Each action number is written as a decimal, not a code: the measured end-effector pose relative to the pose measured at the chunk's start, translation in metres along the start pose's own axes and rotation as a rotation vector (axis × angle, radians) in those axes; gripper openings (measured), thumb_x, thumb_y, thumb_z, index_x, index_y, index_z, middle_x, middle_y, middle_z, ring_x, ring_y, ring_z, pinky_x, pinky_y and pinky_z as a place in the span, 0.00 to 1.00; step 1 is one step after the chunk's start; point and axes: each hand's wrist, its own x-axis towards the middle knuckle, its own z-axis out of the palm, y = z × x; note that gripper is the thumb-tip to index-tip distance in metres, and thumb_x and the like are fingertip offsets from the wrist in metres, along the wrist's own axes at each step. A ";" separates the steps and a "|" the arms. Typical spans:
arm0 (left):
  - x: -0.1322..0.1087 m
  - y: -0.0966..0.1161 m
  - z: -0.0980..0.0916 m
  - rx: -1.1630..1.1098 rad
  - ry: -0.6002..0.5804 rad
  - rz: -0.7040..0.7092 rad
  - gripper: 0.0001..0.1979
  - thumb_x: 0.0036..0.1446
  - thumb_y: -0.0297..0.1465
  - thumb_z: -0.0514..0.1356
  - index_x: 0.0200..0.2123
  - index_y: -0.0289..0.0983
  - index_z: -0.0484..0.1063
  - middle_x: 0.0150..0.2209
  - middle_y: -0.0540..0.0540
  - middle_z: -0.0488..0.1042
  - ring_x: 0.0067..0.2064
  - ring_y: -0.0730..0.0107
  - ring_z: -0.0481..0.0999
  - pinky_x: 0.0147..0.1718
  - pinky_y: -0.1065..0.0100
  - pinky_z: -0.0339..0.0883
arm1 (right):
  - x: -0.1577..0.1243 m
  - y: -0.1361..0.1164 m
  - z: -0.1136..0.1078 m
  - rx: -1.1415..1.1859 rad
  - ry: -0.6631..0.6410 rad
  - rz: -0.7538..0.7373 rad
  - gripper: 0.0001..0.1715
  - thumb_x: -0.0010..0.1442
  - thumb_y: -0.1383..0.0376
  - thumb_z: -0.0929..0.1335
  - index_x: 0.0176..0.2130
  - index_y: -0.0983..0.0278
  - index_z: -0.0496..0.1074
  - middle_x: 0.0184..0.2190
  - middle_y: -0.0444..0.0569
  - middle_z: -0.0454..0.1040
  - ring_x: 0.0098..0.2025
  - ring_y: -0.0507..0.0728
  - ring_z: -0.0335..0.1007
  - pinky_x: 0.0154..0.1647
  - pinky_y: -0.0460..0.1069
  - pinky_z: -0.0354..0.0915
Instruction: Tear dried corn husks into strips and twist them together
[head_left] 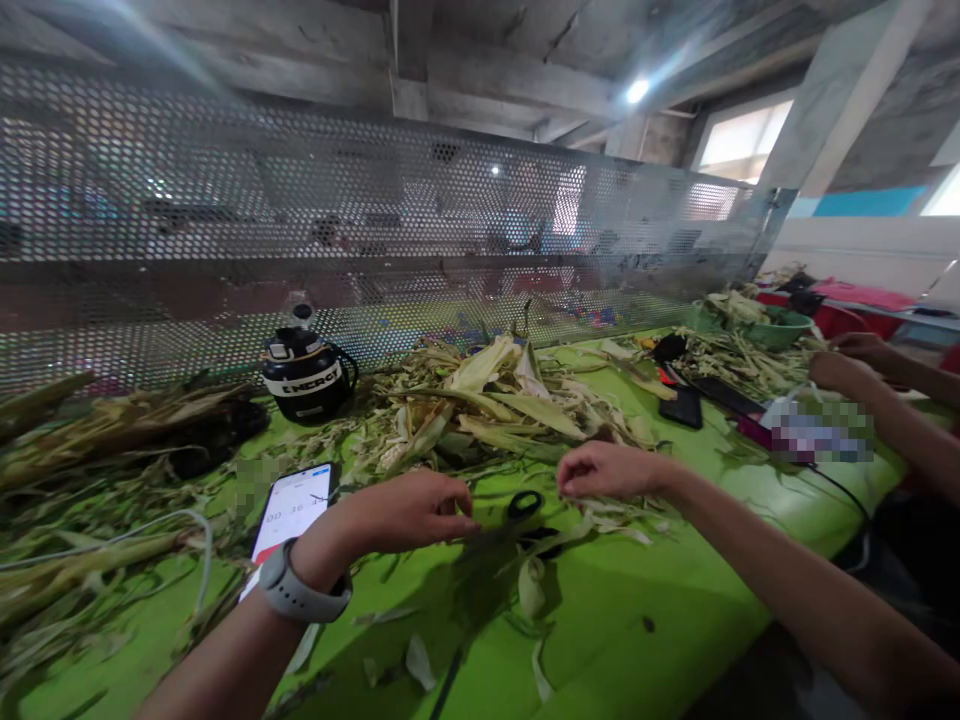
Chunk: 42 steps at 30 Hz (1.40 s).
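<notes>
My left hand, wearing a grey watch on the wrist, hovers over the green table with bent fingers apart and nothing visible in them. My right hand is curled with its fingertips pointing down beside pale strips of husk; whether it pinches one is hidden. Between both hands lie black-handled scissors, partly in shadow. Just in front of them is a small pale green piece of husk. Behind the hands rises a pile of corn husks.
A phone showing a timer lies by my left forearm, with a black jug behind. Dry stalks cover the left side. A perforated metal screen borders the back. Another person's hands are at right, near a green basin.
</notes>
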 end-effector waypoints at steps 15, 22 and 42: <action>0.001 -0.001 0.004 -0.057 -0.083 -0.059 0.18 0.58 0.44 0.50 0.31 0.38 0.72 0.28 0.49 0.77 0.28 0.71 0.71 0.27 0.72 0.59 | 0.038 0.041 -0.100 -0.392 0.735 0.338 0.13 0.63 0.65 0.61 0.38 0.70 0.72 0.35 0.50 0.76 0.34 0.54 0.73 0.36 0.47 0.67; 0.004 0.001 0.013 -0.020 -0.064 -0.041 0.16 0.57 0.42 0.52 0.37 0.40 0.74 0.33 0.48 0.77 0.32 0.70 0.72 0.30 0.71 0.61 | 0.075 0.062 -0.111 -0.486 0.647 0.457 0.16 0.62 0.60 0.65 0.48 0.66 0.68 0.47 0.50 0.69 0.44 0.58 0.69 0.43 0.55 0.68; 0.017 0.004 0.026 0.067 -0.057 0.002 0.11 0.53 0.36 0.57 0.37 0.39 0.75 0.31 0.46 0.78 0.27 0.69 0.71 0.22 0.71 0.56 | 0.120 -0.028 -0.040 -0.676 0.577 -0.137 0.13 0.57 0.61 0.65 0.37 0.65 0.75 0.34 0.49 0.77 0.35 0.54 0.71 0.36 0.46 0.62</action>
